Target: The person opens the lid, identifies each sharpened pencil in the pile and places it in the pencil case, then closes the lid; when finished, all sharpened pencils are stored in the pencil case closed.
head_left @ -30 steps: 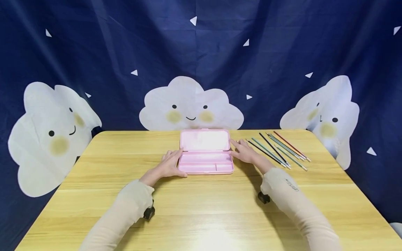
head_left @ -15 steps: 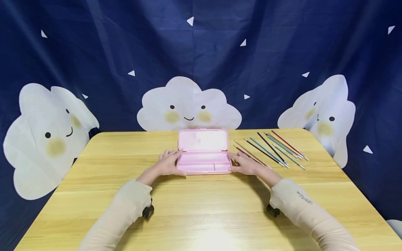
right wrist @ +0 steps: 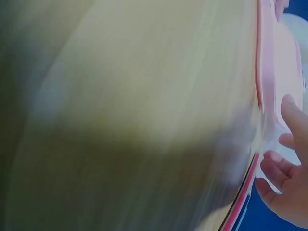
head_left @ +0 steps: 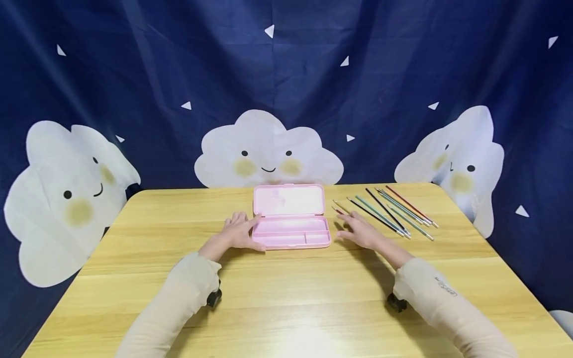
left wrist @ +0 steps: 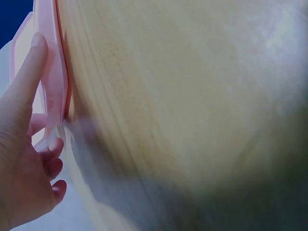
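Pink and open, the pencil case (head_left: 286,225) lies near the middle of the far edge of the table (head_left: 268,288). We see the left hand (head_left: 238,233) holding its left end, thumb at the front and index finger by the hinge. The right hand (head_left: 361,232), loosely spread and gripping nothing, is just right of the case; whether its fingertips touch the nearest pencils (head_left: 387,212), fanned toward the far right corner, we can't quite tell.

pencil case (head_left: 288,225): smooth, glossy plastic | table (head_left: 277,293): wood-grained, shiny | backdrop (head_left: 309,79): creased cloth | sleeves (head_left: 154,311): matt cloth
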Demonstrator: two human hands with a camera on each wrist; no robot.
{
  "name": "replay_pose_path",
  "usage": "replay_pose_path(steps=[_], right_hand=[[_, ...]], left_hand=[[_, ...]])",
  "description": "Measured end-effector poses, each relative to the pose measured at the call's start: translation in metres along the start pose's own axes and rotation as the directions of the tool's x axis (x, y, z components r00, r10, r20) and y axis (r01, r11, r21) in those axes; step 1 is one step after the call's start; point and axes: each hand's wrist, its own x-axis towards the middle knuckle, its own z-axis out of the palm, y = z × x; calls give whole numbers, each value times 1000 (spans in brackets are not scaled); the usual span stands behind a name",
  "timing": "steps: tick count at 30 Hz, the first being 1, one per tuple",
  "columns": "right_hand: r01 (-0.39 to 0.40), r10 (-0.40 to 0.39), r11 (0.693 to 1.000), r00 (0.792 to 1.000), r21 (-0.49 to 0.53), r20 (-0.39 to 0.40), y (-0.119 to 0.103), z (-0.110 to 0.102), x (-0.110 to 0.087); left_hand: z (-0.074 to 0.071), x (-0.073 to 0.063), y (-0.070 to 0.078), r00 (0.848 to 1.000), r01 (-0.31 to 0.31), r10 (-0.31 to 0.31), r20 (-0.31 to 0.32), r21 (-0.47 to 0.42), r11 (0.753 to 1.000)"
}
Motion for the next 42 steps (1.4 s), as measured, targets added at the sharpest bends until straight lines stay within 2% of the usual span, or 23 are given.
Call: replay_pose_path(steps=[3,6,10,20,24,33,42], right_hand=[[-38,37,999,997,-17,-69,9,-4,-4],[-72,68,996,993,-44,-97,16,-6,-8],[-99,94,992,993,-80,-67,22,-6,-10],[-108,107,985,994,-136,-20,23,-1,-10],[-88,84,987,996,-137,-38,22,-1,-10],[1,-19,995,984,-98,-179,15,-6,-1],[119,-129,991,977,-66,-171,-6,-4,20]], left_hand=[[0,0,-1,1000,4,-4,13,3,1000],[-1,0,-1,1000,-2,2,23,-8,1000],[-2,0,0,1000,-1,2,31,-14,1000],[1,0,0,999,24,-23,35,-22,999],[0,0,1,999,29,-28,33,-21,999],[-2,-1,2,999,28,-28,39,-9,1000],[-4,-3,3,998,37,-36,45,-5,999]])
